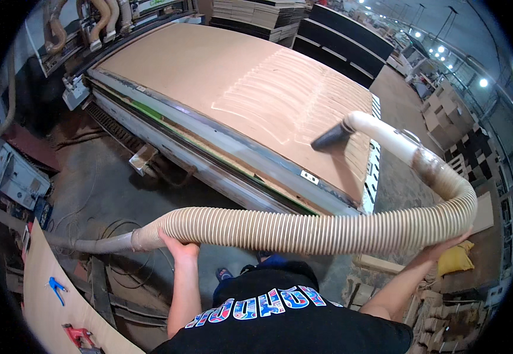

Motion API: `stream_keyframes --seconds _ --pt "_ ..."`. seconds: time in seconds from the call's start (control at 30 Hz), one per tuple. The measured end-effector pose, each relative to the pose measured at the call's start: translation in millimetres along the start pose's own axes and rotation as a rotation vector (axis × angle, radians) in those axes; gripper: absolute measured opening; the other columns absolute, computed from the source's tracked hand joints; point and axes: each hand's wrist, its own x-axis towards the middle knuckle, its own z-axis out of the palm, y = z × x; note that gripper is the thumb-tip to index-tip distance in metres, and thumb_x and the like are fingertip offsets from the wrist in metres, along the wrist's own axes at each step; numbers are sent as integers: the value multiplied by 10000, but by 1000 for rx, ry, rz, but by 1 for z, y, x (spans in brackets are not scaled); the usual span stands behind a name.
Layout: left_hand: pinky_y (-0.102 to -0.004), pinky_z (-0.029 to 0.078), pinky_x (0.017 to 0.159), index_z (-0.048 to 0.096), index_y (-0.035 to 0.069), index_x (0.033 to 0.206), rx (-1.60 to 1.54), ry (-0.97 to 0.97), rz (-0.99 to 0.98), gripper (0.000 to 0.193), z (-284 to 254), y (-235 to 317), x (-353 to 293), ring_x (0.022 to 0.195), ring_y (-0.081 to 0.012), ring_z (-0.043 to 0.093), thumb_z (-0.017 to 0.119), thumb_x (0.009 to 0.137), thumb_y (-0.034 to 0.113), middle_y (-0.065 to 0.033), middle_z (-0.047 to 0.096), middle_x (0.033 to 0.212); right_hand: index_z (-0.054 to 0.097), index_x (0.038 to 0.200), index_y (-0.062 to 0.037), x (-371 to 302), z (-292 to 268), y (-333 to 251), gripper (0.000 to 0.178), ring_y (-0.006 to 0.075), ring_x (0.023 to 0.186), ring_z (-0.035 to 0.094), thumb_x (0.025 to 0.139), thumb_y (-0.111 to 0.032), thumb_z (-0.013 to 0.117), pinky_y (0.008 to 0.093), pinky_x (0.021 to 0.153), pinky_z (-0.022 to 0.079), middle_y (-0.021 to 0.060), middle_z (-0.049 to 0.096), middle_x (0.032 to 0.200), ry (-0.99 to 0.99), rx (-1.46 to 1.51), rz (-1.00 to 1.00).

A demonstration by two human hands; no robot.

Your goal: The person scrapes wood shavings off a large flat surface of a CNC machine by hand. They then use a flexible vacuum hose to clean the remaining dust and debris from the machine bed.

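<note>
A thick ribbed vacuum hose [304,231] curves across in front of my body. My left hand [181,245] grips it from below near its left end, thumb up against the ribs and the other fingers hidden behind. Under the bend at the right, my right hand [450,241] supports the hose, its fingers mostly out of sight. A white curved pipe [380,130] continues from the hose to a dark flat nozzle [332,139], which is down at the surface of a large brown board [168,65]. Dusty curved tracks mark the board's right half.
The board lies on a long machine bed [197,141]. Lower left, a pale panel [50,307] carries a blue hand tool [57,290] and a red tool [78,337]. Stacked boards [256,16] and black panels [339,44] stand behind; a yellow bag [457,259] is at the right.
</note>
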Motion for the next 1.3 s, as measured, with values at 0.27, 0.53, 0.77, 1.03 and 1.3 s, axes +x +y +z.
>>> stream_keyframes --seconds 0.27,0.53,0.77,1.03,1.3 --pt "-638 416 1186 468 183 1585 40 41 -123 935 4 27 36 1420 -362 548 540 902 817 -122 538 1581 471 1554 -89 -23 -68 -11 814 316 1276 659 1014 -682 333 519 1021 602 156 609 1466 53 95 -28" --pt "-627 401 1203 505 173 1557 114 40 -152 882 69 44 93 1403 -360 570 514 943 807 -113 579 1547 506 1519 -70 -46 -10 125 779 295 1211 699 1013 -643 352 510 1009 613 157 657 1400 15 397 232" --pt "-643 357 1221 490 196 1570 72 28 -81 859 151 75 183 1424 -364 545 512 952 792 -99 560 1564 576 1442 -61 -115 229 211 767 281 1142 734 989 -618 310 498 931 655 159 703 1305 191 422 262" --pt "-663 396 1194 478 188 1574 92 27 93 881 226 118 242 1428 -392 539 511 947 806 -125 564 1560 538 1505 -62 -139 507 313 749 290 1123 750 1028 -567 257 444 864 703 193 673 1333 68 352 500" --pt "-676 386 1201 395 196 1624 -20 -12 110 947 228 155 282 1444 -410 513 502 935 838 -148 511 1596 509 1530 -33 -138 711 400 787 349 1234 691 1058 -593 218 512 1016 621 204 668 1375 -423 552 787"
